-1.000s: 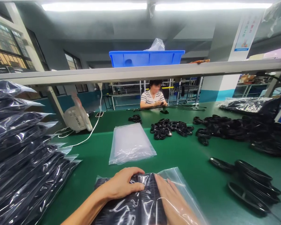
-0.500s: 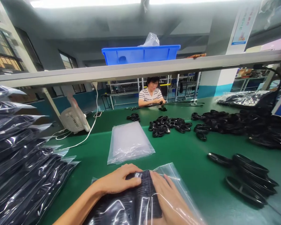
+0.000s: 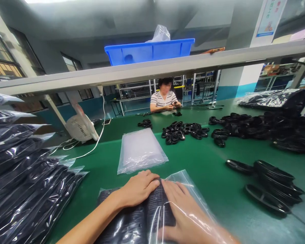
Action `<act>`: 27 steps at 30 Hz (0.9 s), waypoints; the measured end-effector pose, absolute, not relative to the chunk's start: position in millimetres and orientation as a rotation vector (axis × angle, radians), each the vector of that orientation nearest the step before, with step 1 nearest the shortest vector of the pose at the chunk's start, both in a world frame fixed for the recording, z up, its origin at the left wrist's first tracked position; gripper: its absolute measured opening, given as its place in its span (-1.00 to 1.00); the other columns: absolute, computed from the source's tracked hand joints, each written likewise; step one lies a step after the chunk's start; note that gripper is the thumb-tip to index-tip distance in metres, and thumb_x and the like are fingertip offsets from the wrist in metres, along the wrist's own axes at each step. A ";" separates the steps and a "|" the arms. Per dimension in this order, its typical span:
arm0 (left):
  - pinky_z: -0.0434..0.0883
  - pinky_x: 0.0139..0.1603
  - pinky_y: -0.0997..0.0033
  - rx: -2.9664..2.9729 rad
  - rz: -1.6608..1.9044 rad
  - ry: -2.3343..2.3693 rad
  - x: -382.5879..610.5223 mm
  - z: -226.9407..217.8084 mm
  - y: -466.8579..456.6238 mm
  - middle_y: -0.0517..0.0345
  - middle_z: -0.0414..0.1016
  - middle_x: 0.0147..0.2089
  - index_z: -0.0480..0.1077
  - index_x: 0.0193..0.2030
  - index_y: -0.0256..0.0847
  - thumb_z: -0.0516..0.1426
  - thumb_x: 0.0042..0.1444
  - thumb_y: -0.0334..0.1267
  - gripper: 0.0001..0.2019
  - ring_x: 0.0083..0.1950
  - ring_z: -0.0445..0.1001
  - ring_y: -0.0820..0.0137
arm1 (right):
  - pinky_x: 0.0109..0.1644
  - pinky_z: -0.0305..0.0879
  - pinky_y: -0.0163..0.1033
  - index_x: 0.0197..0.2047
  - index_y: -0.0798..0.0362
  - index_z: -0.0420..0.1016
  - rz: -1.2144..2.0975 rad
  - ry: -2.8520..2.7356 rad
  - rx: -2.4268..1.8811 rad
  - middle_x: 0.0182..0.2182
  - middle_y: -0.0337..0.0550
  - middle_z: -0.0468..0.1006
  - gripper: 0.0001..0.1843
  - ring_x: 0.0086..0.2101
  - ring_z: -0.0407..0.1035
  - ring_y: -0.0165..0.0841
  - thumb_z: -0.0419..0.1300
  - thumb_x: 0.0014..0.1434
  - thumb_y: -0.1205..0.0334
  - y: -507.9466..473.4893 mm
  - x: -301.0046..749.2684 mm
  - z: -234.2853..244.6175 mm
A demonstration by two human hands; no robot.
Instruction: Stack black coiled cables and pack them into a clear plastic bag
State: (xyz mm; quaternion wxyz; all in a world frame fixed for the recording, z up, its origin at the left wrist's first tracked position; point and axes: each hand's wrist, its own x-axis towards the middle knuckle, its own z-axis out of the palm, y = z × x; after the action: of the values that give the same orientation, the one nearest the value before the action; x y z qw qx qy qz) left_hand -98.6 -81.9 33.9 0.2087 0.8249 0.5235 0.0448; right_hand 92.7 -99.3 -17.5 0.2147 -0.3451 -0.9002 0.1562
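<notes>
A clear plastic bag (image 3: 127, 230) packed with rows of black coiled cables lies in front of me. My left hand (image 3: 139, 188) rests on top of the bag with its fingers stretched out, the tips by the upper end of a cable bundle. Under the bag's clear film, my right hand (image 3: 180, 206) is around the right side of that black cable bundle (image 3: 156, 206), thumb below and fingers above. Beyond the hands lies a flat stack of clear plastic bags (image 3: 141, 147). The bundle's lower end is hidden by film and glare.
Filled bags (image 3: 22, 176) are piled high on the left. Coiled black cables (image 3: 271, 186) lie at right, with more cable bundles (image 3: 178, 130) farther back. A white fan (image 3: 80, 127) stands at left. A shelf (image 3: 142, 69) carrying a blue bin (image 3: 152, 51) crosses above; a co-worker (image 3: 164, 98) sits opposite.
My left hand has slid slightly up and right on the bag, its thumb drawing in beside the fingers. The right hand stays around the bundle. The view has tilted down slightly.
</notes>
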 end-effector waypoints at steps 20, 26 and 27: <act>0.00 0.27 -0.08 2.514 -0.025 1.618 -57.8 33.9 -109.5 -0.12 0.07 0.31 0.03 0.28 -0.28 -0.29 0.24 0.03 -0.41 0.30 0.04 0.08 | -0.10 0.28 0.04 -0.03 -0.07 0.42 0.281 -2.241 -1.045 0.04 -0.16 0.40 -0.59 -0.02 0.30 -0.05 -0.01 0.15 -0.06 -97.1 103.3 -40.4; -0.05 0.29 -0.11 2.539 -0.029 1.616 -52.4 26.3 -117.1 -0.14 0.01 0.33 0.02 0.29 -0.29 -0.22 0.21 0.08 -0.37 0.32 -0.03 0.01 | -0.46 0.13 0.05 -0.22 -0.36 0.52 0.132 -1.661 -1.162 0.07 -0.43 0.38 -0.40 0.09 0.04 0.22 -0.25 -0.16 -0.15 -63.8 341.3 4.9; -0.03 0.29 -0.11 2.547 -0.009 1.612 -52.2 25.8 -117.9 -0.15 0.02 0.32 0.03 0.29 -0.29 -0.22 0.21 0.08 -0.38 0.32 -0.02 0.01 | -0.46 0.13 0.04 -0.23 -0.37 0.52 0.138 -1.628 -1.138 0.08 -0.46 0.36 -0.42 0.11 -0.01 0.22 -0.22 -0.18 -0.14 -54.6 385.0 14.6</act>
State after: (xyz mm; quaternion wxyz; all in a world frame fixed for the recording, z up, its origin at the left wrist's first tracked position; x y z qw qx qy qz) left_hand -52.2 -117.9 25.8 0.0637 0.8432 0.5339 -0.0031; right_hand 385.0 -54.6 14.6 0.5442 -0.4796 -0.6859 0.0581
